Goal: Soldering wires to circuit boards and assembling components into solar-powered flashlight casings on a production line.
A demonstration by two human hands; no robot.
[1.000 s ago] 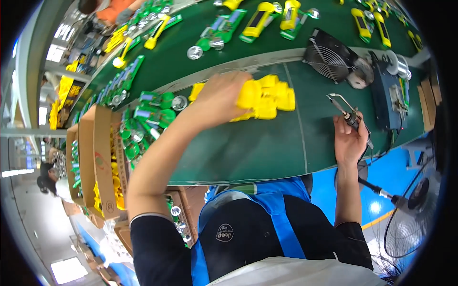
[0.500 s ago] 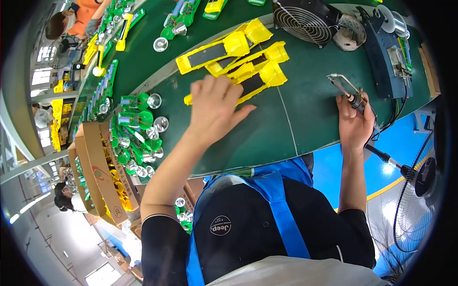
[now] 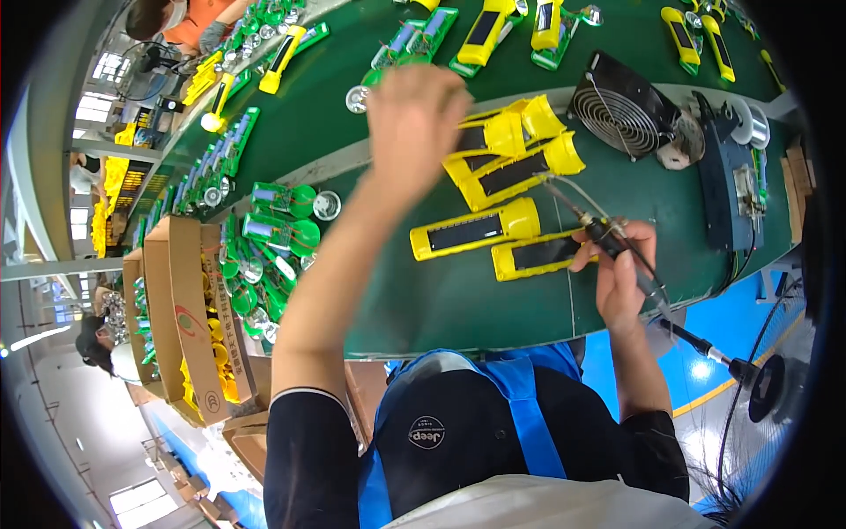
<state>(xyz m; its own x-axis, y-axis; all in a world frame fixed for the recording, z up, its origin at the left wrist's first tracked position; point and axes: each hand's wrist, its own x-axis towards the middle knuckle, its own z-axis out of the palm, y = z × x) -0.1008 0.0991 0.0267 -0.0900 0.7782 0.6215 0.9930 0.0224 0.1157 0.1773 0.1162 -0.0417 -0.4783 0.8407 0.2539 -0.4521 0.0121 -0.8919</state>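
Observation:
In my right hand is a soldering iron with a thin curved feed tube, its tip pointing up and left. The fingers of that hand overlap the right end of a yellow torch housing with a dark panel. A second yellow torch housing lies beside it, and several more yellow housings are heaped just beyond. My left hand is stretched to the far side, smeared by motion, over a green circuit board assembly. Its fingertips are hard to make out.
Green board assemblies with round reflectors crowd the bench's left, beside a cardboard box of yellow parts. A black fan and a blue-grey solder feeder stand at the right. More torch parts lie along the far strip.
My left hand has gone from the yellow housings to the far boards. My right hand has brought the soldering iron left and nearer the housings. Two housings now lie apart from the heap.

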